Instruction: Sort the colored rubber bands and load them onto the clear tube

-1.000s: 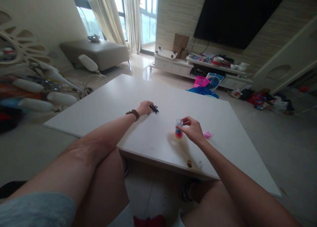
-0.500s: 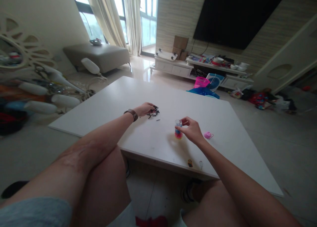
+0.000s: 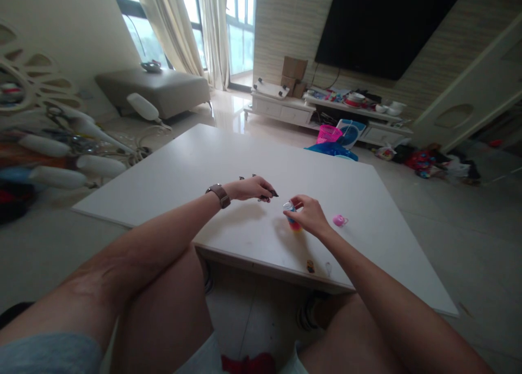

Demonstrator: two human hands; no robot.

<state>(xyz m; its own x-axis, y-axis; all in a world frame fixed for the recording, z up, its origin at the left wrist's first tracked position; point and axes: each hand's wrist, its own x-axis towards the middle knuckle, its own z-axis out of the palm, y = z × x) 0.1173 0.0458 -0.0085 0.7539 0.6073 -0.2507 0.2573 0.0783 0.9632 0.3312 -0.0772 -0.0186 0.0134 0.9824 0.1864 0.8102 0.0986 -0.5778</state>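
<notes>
My left hand (image 3: 253, 189), with a brown-strapped watch at its wrist, is pinched around several small black pieces (image 3: 274, 193); their exact kind is too small to make out. More black bits (image 3: 242, 178) lie on the white table behind that hand. My right hand (image 3: 306, 213) grips a small clear bottle (image 3: 292, 215), blue in the middle and red to yellow at the bottom. The bottle leans slightly left, its open mouth toward the left fingers, a short gap apart. Right of it lies a pink cap with a loop (image 3: 339, 220).
Near the front edge of the table (image 3: 346, 184) lie a small black-and-yellow item (image 3: 310, 266) and a clear loop-shaped piece (image 3: 328, 268). White lamp shades (image 3: 100, 166) crowd the left side. Beyond the table are a pink basket (image 3: 328, 133) and a low cabinet (image 3: 281, 112).
My left hand has lifted black pieces from the pile and moved right, toward the bottle. In my right hand the bottle has tipped to the left. The view has shifted slightly.
</notes>
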